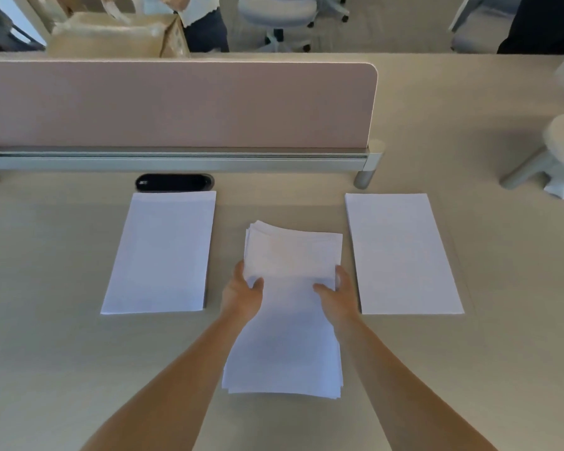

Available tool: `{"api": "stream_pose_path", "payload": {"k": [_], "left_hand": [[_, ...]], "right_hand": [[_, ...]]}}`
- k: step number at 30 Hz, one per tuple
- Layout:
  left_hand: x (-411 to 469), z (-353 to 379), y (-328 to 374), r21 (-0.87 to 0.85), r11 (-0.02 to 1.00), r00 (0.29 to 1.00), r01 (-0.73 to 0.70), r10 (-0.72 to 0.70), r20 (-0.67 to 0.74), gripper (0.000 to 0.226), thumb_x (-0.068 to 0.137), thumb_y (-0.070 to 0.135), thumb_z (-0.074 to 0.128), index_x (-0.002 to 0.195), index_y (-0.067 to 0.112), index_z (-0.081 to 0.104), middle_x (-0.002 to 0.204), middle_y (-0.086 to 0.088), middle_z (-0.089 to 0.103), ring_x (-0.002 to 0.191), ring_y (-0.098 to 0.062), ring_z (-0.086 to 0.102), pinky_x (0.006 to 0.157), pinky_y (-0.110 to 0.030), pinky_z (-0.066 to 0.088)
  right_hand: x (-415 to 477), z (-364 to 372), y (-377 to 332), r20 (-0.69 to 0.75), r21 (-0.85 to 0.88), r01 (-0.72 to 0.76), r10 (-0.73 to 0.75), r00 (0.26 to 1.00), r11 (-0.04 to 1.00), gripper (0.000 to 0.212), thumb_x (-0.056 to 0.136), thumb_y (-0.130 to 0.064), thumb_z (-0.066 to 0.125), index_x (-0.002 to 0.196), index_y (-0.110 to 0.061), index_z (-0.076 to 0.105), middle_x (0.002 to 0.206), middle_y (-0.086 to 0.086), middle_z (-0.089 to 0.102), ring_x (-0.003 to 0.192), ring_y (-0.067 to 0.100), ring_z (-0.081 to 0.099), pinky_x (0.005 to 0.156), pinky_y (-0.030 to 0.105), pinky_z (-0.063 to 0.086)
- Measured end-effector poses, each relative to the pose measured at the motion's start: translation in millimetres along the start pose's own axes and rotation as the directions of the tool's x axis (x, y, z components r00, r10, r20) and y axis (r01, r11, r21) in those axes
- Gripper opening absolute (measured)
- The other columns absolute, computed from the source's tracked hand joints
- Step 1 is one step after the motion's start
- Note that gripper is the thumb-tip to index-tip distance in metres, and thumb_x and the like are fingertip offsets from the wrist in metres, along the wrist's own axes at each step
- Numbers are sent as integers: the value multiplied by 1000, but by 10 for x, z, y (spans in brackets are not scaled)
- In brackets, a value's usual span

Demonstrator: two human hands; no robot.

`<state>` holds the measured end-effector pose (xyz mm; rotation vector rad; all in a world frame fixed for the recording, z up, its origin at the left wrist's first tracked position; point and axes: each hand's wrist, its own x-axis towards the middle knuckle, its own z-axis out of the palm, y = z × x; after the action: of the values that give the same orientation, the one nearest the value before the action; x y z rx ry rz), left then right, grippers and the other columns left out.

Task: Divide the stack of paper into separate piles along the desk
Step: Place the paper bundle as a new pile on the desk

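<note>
A loose sheaf of white paper [290,307] is in the middle of the beige desk [46,353], its far end curled upward and its sheets slightly fanned. My left hand [243,296] grips its left edge and my right hand [337,292] grips its right edge, thumbs on top. A flat pile of white paper [162,252] lies to the left. Another flat pile [401,252] lies to the right. Whether the held sheaf's near end rests on the desk I cannot tell.
A pink divider panel [176,105] on a grey rail stands behind the piles. A black oval cable port [175,182] sits just beyond the left pile. A grey stand with a round top [554,157] is at the far right. Chairs, a cardboard box and a person are beyond the desk.
</note>
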<state>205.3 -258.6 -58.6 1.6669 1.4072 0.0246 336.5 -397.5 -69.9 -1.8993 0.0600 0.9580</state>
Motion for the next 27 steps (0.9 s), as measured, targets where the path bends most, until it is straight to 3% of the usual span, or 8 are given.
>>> {"api": "stream_pose_path", "payload": {"k": [2, 3, 7, 11, 15, 18, 22, 27], "left_hand": [[14, -11, -2, 12, 1000, 1000, -25, 25, -2, 56, 94, 31, 53, 147, 28, 36, 132, -5, 58, 112, -29, 60, 93, -42, 53], [24, -11, -9, 18, 999, 999, -36, 36, -12, 54, 94, 30, 52, 146, 28, 39, 131, -6, 58, 112, -29, 60, 92, -41, 53], [35, -1, -22, 50, 998, 997, -45, 49, -67, 46, 94, 26, 54, 139, 22, 50, 138, -9, 46, 123, -29, 52, 103, -39, 45], [43, 11, 1, 112, 993, 999, -43, 46, -23, 48, 93, 31, 53, 140, 18, 48, 136, -10, 53, 124, -34, 50, 101, -48, 47], [19, 13, 45, 101, 994, 999, -39, 40, -8, 52, 91, 33, 56, 140, 19, 44, 135, -10, 54, 125, -33, 49, 100, -49, 47], [27, 3, 42, 46, 999, 1000, 1, -2, 26, 58, 89, 32, 57, 143, 20, 40, 136, -7, 53, 122, -30, 54, 95, -44, 52], [49, -32, 40, 13, 1000, 999, 20, -21, 31, 57, 87, 33, 57, 141, 21, 41, 133, -5, 57, 118, -29, 57, 93, -46, 53], [47, -23, 49, 55, 997, 999, 46, -46, -2, 56, 87, 35, 56, 139, 19, 44, 133, -6, 57, 121, -34, 53, 95, -50, 51]], "right_hand": [[-9, 34, -35, -30, 1, -13, 13, 999, 1000, 47, 91, -11, 63, 125, -36, 44, 112, -20, 57, 99, 9, 58, 83, 27, 47], [-28, 55, -64, -49, -17, -23, 22, 999, 1000, 48, 90, -16, 64, 130, -34, 45, 118, -16, 58, 103, 11, 58, 83, 27, 47], [-135, 153, -153, -130, -308, -22, -19, 991, 951, 75, 86, -33, 62, 153, -25, 31, 157, -2, 35, 142, 26, 36, 111, 45, 39], [-276, 257, -157, -84, -615, 25, -97, 992, 788, 82, 92, -32, 55, 158, -14, 10, 166, 4, 13, 152, 27, 15, 120, 47, 22], [-363, 345, -142, -50, -739, 74, -165, 985, 670, 82, 98, -39, 45, 158, -8, -2, 167, 10, 0, 154, 25, 2, 121, 42, 15], [-394, 425, -162, -27, -729, 102, -178, 984, 676, 82, 98, -43, 45, 158, -7, 1, 166, 12, 9, 152, 29, 14, 121, 43, 21], [-331, 422, -209, -183, -604, -35, -96, 978, 797, 80, 95, -41, 52, 156, -8, 11, 162, 15, 17, 148, 36, 21, 117, 48, 23], [-257, 312, -214, -183, -572, -66, -48, 982, 818, 77, 94, -40, 53, 154, -8, 16, 156, 14, 31, 141, 35, 33, 113, 47, 28]]}}
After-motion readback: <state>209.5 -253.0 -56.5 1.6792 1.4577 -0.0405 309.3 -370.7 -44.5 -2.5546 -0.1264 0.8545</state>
